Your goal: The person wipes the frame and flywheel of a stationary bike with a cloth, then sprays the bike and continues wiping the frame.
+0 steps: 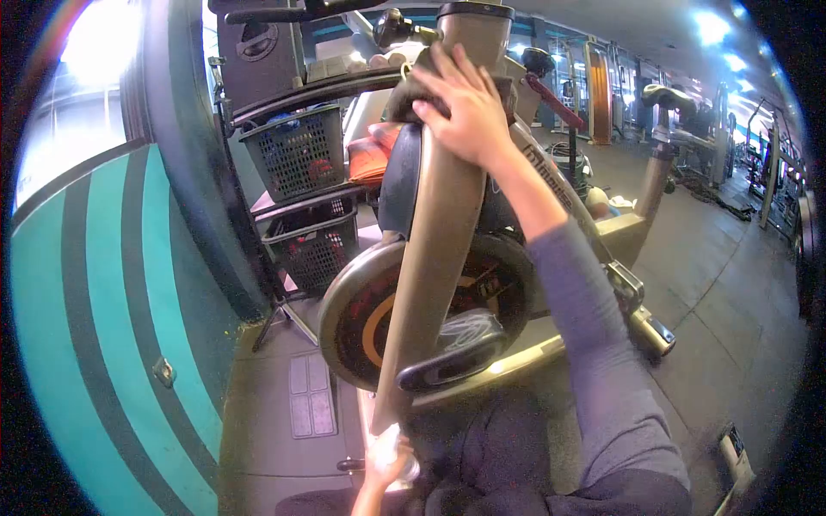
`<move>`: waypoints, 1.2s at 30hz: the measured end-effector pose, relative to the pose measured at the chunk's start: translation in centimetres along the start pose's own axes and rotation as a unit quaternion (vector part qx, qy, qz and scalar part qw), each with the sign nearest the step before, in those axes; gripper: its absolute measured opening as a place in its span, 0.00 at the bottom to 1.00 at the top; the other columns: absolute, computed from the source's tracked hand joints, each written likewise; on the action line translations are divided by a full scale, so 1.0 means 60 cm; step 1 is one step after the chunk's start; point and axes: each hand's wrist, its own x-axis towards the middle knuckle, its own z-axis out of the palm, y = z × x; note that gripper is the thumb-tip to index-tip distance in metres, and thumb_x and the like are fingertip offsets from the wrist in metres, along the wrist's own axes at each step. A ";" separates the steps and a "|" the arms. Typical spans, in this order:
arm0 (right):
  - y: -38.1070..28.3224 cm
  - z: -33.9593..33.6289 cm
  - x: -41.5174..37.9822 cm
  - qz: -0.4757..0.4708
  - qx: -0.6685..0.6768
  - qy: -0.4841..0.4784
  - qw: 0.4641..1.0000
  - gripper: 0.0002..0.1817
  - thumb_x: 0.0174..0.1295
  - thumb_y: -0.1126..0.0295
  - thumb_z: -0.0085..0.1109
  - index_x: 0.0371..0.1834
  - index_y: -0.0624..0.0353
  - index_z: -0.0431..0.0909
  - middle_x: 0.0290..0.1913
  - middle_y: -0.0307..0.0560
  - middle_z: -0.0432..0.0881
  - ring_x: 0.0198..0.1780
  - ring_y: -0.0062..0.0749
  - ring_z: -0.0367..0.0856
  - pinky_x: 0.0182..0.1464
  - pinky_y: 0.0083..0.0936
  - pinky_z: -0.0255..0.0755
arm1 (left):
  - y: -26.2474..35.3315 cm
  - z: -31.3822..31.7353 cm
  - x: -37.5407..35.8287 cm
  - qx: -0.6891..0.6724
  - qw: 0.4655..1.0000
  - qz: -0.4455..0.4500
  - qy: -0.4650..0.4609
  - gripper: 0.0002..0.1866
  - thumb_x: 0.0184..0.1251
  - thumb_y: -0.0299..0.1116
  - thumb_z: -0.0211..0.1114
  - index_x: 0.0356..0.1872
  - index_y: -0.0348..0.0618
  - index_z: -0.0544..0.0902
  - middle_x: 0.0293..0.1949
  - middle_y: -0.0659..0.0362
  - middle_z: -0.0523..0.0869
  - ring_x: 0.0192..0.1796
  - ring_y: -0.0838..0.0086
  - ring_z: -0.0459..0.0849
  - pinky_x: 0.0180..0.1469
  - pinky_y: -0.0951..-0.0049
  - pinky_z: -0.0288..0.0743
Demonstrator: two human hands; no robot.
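An exercise bike with a tan frame [439, 232] and a round flywheel [348, 318] stands right in front of me. My right hand [469, 116] reaches up to the upper frame, pressing a bunched dark cloth [410, 99] against it with fingers spread over it. Low down, near the foot of the frame, my left hand [387, 460] is closed round something pale, washed out by glare, whose kind I cannot make out. Between the hands a black pedal [452, 357] with a strap sticks out towards me.
On the left, a rack holds black plastic baskets [297, 159] beside a teal striped wall [77, 318]. An orange folded item [372, 159] lies on its shelf. A grey floor plate [311, 396] sits left of the bike. Another bike's seat [669, 96] rises at the right.
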 end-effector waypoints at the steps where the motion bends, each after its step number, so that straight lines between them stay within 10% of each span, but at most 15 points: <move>1: -0.013 -0.014 -0.021 -0.004 0.046 -0.031 0.998 0.28 0.62 0.53 0.54 0.66 0.48 0.71 0.74 0.46 0.60 0.76 0.40 0.54 0.75 0.44 0.47 | 0.006 0.001 0.000 0.005 1.000 0.004 0.000 0.29 0.52 0.19 0.61 0.61 0.33 0.73 0.37 0.52 0.86 0.35 0.72 0.88 0.40 0.73 0.81; 6: -0.059 -0.043 -0.106 0.021 0.136 0.054 0.989 0.20 0.62 0.63 0.57 0.58 0.51 0.77 0.64 0.46 0.76 0.65 0.42 0.72 0.66 0.38 0.63 | 0.054 -0.002 -0.008 0.003 0.999 -0.009 0.032 0.27 0.51 0.22 0.58 0.58 0.33 0.76 0.41 0.49 0.86 0.42 0.68 0.87 0.48 0.71 0.80; 9: -0.101 -0.050 -0.168 0.006 0.073 0.117 0.990 0.20 0.61 0.67 0.56 0.58 0.53 0.76 0.62 0.47 0.77 0.65 0.42 0.73 0.63 0.37 0.64 | 0.033 -0.007 0.002 0.258 0.942 0.198 0.080 0.25 0.56 0.30 0.64 0.56 0.33 0.76 0.45 0.44 0.85 0.49 0.57 0.86 0.51 0.65 0.80; 13: -0.160 -0.051 -0.263 0.008 0.049 0.078 0.996 0.22 0.58 0.70 0.55 0.59 0.55 0.75 0.63 0.46 0.76 0.65 0.40 0.72 0.63 0.37 0.64 | 0.037 0.007 -0.032 0.143 0.979 0.067 0.125 0.23 0.55 0.28 0.60 0.55 0.34 0.78 0.53 0.41 0.82 0.57 0.53 0.82 0.56 0.62 0.76; 17: -0.223 -0.033 -0.391 -0.053 0.065 -0.009 0.996 0.18 0.58 0.71 0.54 0.52 0.55 0.79 0.62 0.40 0.78 0.64 0.31 0.75 0.61 0.32 0.65 | 0.078 -0.012 -0.060 0.213 0.967 0.117 0.080 0.31 0.51 0.25 0.57 0.61 0.33 0.73 0.45 0.47 0.85 0.45 0.58 0.85 0.50 0.68 0.79; 18: -0.234 -0.038 -0.410 -0.065 0.087 -0.029 0.994 0.16 0.56 0.71 0.57 0.50 0.55 0.79 0.60 0.40 0.79 0.62 0.31 0.76 0.59 0.31 0.67 | 0.135 0.000 -0.067 0.073 0.990 0.023 0.120 0.29 0.43 0.22 0.55 0.54 0.33 0.79 0.31 0.52 0.83 0.42 0.64 0.84 0.71 0.61 0.60; 21: -0.248 -0.051 -0.438 -0.038 0.219 -0.118 0.968 0.19 0.52 0.74 0.61 0.50 0.54 0.79 0.56 0.42 0.81 0.60 0.34 0.78 0.58 0.33 0.69 | 0.176 -0.015 -0.085 0.143 0.977 0.073 0.139 0.20 0.44 0.23 0.55 0.44 0.34 0.81 0.31 0.54 0.83 0.42 0.65 0.85 0.70 0.60 0.63; 25: -0.227 -0.074 -0.426 0.170 0.379 -0.074 0.907 0.11 0.64 0.71 0.55 0.46 0.64 0.77 0.47 0.53 0.83 0.49 0.47 0.82 0.51 0.36 0.74 | 0.222 -0.044 -0.093 0.109 0.978 0.114 0.138 0.30 0.47 0.22 0.56 0.58 0.29 0.74 0.31 0.55 0.84 0.39 0.67 0.85 0.75 0.55 0.55; 29: -0.168 -0.114 -0.337 0.385 0.644 0.043 0.660 0.15 0.71 0.64 0.51 0.52 0.64 0.70 0.47 0.52 0.81 0.46 0.35 0.83 0.46 0.33 0.78 | 0.307 -0.080 -0.083 0.089 0.968 0.200 0.125 0.31 0.39 0.16 0.55 0.54 0.31 0.77 0.28 0.53 0.83 0.37 0.62 0.85 0.74 0.49 0.52; 36: -0.141 -0.044 -0.278 0.459 0.559 -0.179 0.667 0.32 0.53 0.50 0.72 0.54 0.62 0.76 0.47 0.44 0.83 0.44 0.31 0.83 0.47 0.30 0.78 | 0.406 -0.128 -0.091 -0.016 0.985 0.163 0.062 0.19 0.36 0.18 0.54 0.35 0.33 0.80 0.26 0.55 0.82 0.35 0.67 0.84 0.76 0.46 0.43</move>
